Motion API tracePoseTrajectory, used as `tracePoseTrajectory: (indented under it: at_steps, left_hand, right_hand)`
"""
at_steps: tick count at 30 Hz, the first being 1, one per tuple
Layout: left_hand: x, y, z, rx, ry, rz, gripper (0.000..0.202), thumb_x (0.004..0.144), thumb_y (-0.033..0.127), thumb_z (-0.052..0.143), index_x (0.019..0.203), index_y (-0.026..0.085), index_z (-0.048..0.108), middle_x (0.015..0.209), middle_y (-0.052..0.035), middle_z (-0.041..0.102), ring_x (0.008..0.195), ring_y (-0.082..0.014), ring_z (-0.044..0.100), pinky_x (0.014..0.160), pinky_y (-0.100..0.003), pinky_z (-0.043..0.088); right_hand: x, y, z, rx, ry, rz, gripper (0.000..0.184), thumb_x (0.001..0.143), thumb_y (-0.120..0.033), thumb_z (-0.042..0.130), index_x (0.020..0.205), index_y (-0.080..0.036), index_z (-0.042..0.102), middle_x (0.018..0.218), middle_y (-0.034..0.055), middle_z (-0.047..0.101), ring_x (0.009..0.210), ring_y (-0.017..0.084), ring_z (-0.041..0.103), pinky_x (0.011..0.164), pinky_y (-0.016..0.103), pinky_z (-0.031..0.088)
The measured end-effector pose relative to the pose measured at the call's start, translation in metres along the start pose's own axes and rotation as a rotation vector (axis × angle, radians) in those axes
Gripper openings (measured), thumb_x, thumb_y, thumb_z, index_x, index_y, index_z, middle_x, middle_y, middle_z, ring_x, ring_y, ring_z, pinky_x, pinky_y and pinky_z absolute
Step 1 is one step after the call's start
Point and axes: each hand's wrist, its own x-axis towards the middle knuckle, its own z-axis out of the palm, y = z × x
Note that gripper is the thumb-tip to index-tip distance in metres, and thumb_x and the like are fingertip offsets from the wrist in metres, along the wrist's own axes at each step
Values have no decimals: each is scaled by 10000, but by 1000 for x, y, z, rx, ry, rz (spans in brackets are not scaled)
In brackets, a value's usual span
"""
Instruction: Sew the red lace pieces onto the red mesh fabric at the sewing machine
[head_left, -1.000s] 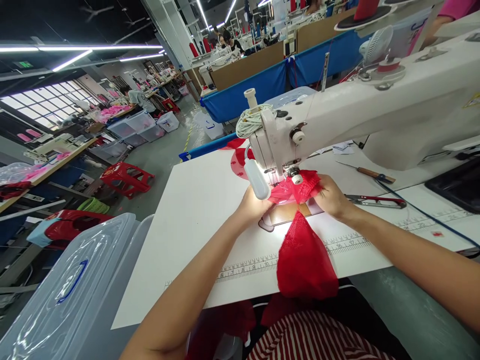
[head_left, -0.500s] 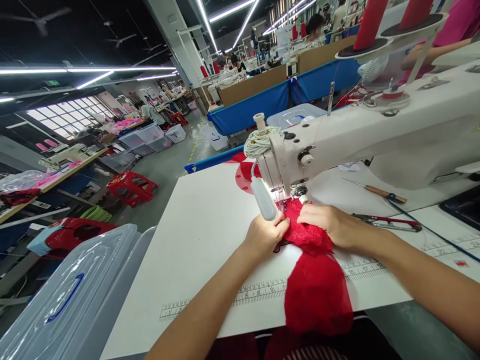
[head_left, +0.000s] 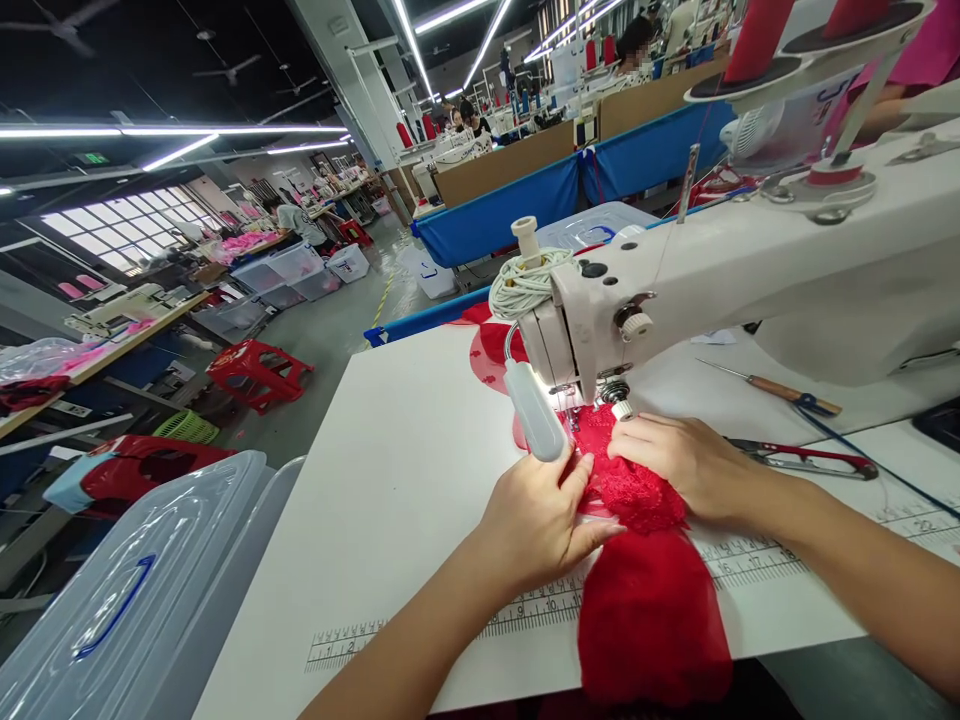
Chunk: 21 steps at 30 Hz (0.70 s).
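Red lace fabric [head_left: 637,492] lies bunched under the needle area of a white sewing machine [head_left: 712,270]. A sheer red panel [head_left: 652,615] of it hangs toward the table's front edge. My left hand [head_left: 536,510] rests at the fabric's left side, thumb stretched out and apart from the fingers, the fingertips touching the cloth beside the needle. My right hand [head_left: 675,465] is closed on the lace from the right, its fingers curled and partly hidden. A pale lamp head [head_left: 536,410] hangs just above my left fingers.
On the white table [head_left: 405,480] a printed ruler runs along the front. Red-handled snips [head_left: 817,460] and a wooden-handled awl [head_left: 795,392] lie right of my right hand. More red fabric [head_left: 491,355] sits behind the machine head. A lidded plastic bin [head_left: 142,590] stands at the left.
My left hand has shifted toward me, and its thumb has spread away from the fingers. My right hand stays on the lace. The view has moved slightly.
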Motion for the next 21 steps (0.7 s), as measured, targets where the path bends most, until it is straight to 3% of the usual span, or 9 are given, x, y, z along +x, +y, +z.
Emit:
tracePoseTrajectory:
  at_steps: [4,11,21]
  left_hand:
    - [-2,-1,4,12,24,-4,855,938,701,102,1151,98,670,1077,-191,653,799,-250,583,666,-369,520]
    - [-3,-1,6,25,77,22,833,942,697,150,1165,89,674,1107,-186,669,797,-248,577,675,-370,526]
    - [-4,-5,11,68,47,15,836,929,713,150,1208,110,657,1146,-211,651,852,-268,595,700,-393,531]
  right_hand:
    - [1,0,-4,-15,-20,-15,223,924,-138,420,711,-202,437,768,28,524,639,152,408,537,290,264]
    - [-1,-1,0,-13,26,27,228,918,-145,421,698,-204,412,755,23,517,628,152,382,529,300,244]
    - [2,-1,-1,-56,40,26,221,927,-137,416,719,-201,455,760,32,538,624,150,416,522,281,270]
